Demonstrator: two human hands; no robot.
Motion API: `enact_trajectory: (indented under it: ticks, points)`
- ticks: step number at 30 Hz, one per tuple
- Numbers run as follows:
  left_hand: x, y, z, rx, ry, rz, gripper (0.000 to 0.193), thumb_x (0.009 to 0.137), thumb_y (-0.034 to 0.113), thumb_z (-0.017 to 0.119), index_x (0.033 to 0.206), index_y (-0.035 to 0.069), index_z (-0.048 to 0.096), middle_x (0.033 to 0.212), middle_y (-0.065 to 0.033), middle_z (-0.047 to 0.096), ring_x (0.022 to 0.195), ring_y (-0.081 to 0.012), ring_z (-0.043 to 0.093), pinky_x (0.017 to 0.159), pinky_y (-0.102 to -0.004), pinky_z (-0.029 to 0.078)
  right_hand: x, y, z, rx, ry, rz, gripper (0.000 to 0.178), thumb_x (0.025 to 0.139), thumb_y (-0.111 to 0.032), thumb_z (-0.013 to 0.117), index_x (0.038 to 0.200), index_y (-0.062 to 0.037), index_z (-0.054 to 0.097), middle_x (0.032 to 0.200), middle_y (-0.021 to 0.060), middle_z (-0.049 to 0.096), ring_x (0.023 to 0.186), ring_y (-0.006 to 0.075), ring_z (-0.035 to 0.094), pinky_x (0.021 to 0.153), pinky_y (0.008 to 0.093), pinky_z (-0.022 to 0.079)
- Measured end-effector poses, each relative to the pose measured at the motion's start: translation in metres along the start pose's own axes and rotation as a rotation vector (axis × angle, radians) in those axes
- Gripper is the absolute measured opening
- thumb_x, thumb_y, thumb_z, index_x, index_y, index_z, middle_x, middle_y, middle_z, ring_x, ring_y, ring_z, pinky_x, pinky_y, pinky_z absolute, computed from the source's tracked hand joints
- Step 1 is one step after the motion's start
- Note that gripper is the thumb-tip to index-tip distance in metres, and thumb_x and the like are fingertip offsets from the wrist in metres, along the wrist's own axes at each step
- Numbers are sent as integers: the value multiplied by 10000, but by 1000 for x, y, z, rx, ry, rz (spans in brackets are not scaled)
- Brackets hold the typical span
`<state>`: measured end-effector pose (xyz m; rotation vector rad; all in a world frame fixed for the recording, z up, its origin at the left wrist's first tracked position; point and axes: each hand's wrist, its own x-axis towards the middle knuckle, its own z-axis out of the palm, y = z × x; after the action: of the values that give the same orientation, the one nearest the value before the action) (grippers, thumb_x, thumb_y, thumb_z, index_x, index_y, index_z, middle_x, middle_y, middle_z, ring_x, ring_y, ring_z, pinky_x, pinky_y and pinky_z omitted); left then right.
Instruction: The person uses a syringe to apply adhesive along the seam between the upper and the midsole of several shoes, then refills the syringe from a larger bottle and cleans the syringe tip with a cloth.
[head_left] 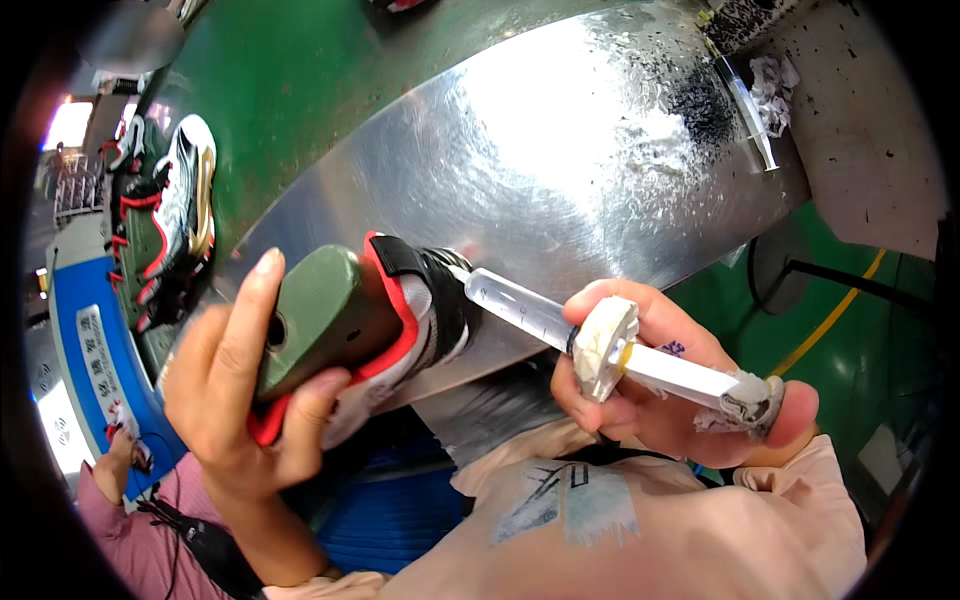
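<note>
My left hand grips a sneaker by its heel end, thumb on one side and fingers on the other. The shoe has black, grey and white parts with a red collar edge. A dark green shoe last fills its opening. My right hand is closed around a clear plastic syringe, its thumb at the plunger's end. White wrapping thickens the syringe's flange, and the plunger end is wrapped too. The syringe tip is at the black lacing area of the shoe; whether it touches is hard to tell.
Under the shoe lies a shiny metal tabletop, with black stains at its far right. Another syringe and crumpled paper are there. Several shoes stand at the left on green. A person in a pink sleeve is at lower left.
</note>
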<state>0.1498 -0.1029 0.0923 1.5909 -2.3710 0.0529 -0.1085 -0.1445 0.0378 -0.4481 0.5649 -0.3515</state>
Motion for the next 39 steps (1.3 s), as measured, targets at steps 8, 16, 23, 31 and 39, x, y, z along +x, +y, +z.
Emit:
enact_trajectory:
  ticks: [8, 16, 23, 31, 39]
  points:
    - [2, 15, 7, -176, 75, -415, 469, 718, 89, 642, 1152, -65, 559, 860, -182, 635, 734, -229, 615, 689, -283, 459, 4, 19, -18, 221, -117, -65, 501, 892, -353, 524, 1307, -147, 335, 841, 138, 532, 651, 97, 351, 633, 221, 315]
    - [5, 24, 9, -277, 150, -654, 386, 767, 76, 617, 1114, -87, 568, 889, -170, 656, 815, -184, 623, 754, -271, 464, 3, 33, -7, 134, -89, -210, 443, 924, -287, 486, 1309, -130, 332, 844, 159, 538, 633, 95, 333, 618, 212, 313]
    - [11, 40, 11, -366, 157, -791, 345, 853, 82, 547, 1139, -111, 541, 970, -137, 639, 860, -149, 591, 787, -247, 452, -1, 50, 12, 102, -33, -344, 1050, 560, -679, 713, 1318, -80, 299, 889, 155, 547, 668, 96, 382, 592, 201, 318]
    - [6, 41, 33, -94, 55, -36, 371, 669, 197, 662, 996, 32, 603, 1273, -194, 466, 1225, -381, 378, 992, -507, 294, 35, -8, -73, 463, -345, -209, 1009, 713, -771, 456, 1348, -17, 242, 957, 71, 402, 781, 147, 380, 606, 244, 368]
    - [-97, 5, 38, 104, 319, 64, 91, 805, 143, 525, 867, 97, 477, 1004, -80, 616, 945, -257, 568, 797, -353, 410, 128, -54, 50, -298, -411, 222, 1076, 663, -846, 355, 1307, 15, 336, 865, 97, 471, 596, 87, 347, 421, 176, 260]
